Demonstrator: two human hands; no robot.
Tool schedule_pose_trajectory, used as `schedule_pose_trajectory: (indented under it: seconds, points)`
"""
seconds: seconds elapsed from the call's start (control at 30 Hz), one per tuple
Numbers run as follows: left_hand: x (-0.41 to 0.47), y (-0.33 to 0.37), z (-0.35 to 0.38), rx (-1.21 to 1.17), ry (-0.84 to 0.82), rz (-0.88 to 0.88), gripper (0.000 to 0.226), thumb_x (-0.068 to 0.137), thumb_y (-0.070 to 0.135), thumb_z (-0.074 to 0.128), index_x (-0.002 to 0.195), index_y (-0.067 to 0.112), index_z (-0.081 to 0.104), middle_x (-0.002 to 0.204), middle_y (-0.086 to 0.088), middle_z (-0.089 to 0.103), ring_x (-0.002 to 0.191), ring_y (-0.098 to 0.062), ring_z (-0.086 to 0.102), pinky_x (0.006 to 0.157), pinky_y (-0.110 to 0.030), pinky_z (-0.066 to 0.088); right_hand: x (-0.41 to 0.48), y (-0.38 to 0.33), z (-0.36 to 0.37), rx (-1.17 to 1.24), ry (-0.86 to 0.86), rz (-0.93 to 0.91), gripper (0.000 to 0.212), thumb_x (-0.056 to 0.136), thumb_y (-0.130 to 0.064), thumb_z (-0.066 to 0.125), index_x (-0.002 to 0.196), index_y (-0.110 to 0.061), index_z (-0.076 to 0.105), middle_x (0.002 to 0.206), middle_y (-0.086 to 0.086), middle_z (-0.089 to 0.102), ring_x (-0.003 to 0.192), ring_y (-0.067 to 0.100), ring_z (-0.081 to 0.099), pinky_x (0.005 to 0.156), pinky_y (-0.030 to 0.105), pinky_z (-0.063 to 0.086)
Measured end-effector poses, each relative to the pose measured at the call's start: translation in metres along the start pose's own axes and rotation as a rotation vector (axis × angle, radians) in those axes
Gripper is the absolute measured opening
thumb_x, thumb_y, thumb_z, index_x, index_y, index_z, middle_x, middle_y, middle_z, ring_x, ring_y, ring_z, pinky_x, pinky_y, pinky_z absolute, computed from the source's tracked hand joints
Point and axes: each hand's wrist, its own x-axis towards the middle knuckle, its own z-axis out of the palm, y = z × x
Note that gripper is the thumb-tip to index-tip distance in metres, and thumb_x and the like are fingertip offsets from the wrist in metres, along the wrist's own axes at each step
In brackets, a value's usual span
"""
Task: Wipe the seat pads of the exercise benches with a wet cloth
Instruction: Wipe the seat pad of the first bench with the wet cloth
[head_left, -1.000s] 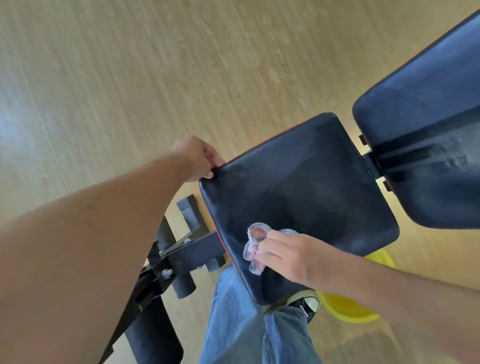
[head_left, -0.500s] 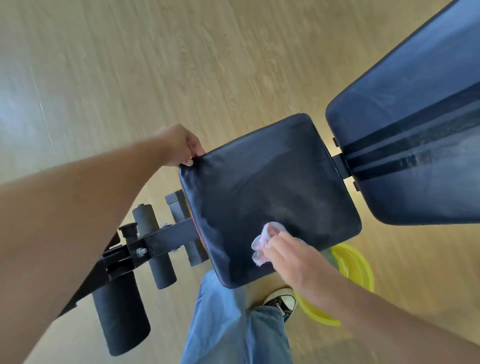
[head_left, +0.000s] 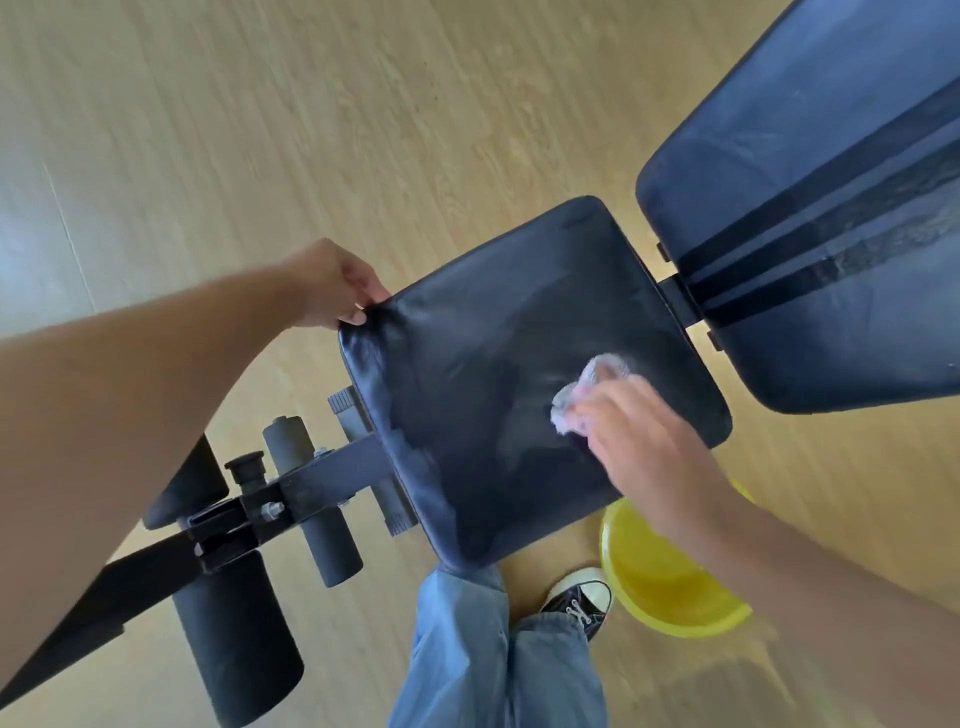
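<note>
No writing is legible anywhere. One dark seat pad (head_left: 519, 374), sheened with wet streaks, sits beside one back pad (head_left: 810, 223). The left hand (head_left: 332, 283) pinches the seat pad's far corner; the right hand (head_left: 649, 441) presses one bunched pale cloth (head_left: 584, 392) onto it. One yellow basin (head_left: 665, 587) stands on the floor.

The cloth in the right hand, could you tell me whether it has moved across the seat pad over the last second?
Yes. The cloth has travelled from the seat pad's near corner toward the edge facing the back pad.
</note>
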Motion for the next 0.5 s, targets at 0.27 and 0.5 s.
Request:
schedule_pose_trajectory:
  seconds: [0.27, 0.5]
  points:
    - [0.000, 0.000, 0.001, -0.010, -0.013, -0.007, 0.035, 0.085, -0.016, 0.061, 0.088, 0.017, 0.074, 0.112, -0.010, 0.073, 0.107, -0.028, 0.069, 0.095, -0.037, 0.055, 0.014, -0.108, 0.095, 0.047, -0.085, 0.015, 0.033, 0.101, 0.003, 0.038, 0.093, -0.006, 0.069, 0.099, 0.010, 0.064, 0.099, 0.026, 0.059, 0.067, 0.039, 0.054]
    - [0.002, 0.002, -0.002, 0.018, -0.036, 0.010, 0.035, 0.085, -0.016, 0.061, 0.091, 0.016, 0.074, 0.112, -0.011, 0.072, 0.101, -0.028, 0.069, 0.086, -0.031, 0.054, 0.018, -0.068, 0.052, 0.006, -0.145, 0.120, 0.020, 0.089, 0.000, 0.057, 0.097, -0.010, 0.072, 0.108, 0.010, 0.065, 0.098, 0.025, 0.060, 0.069, 0.030, 0.052]
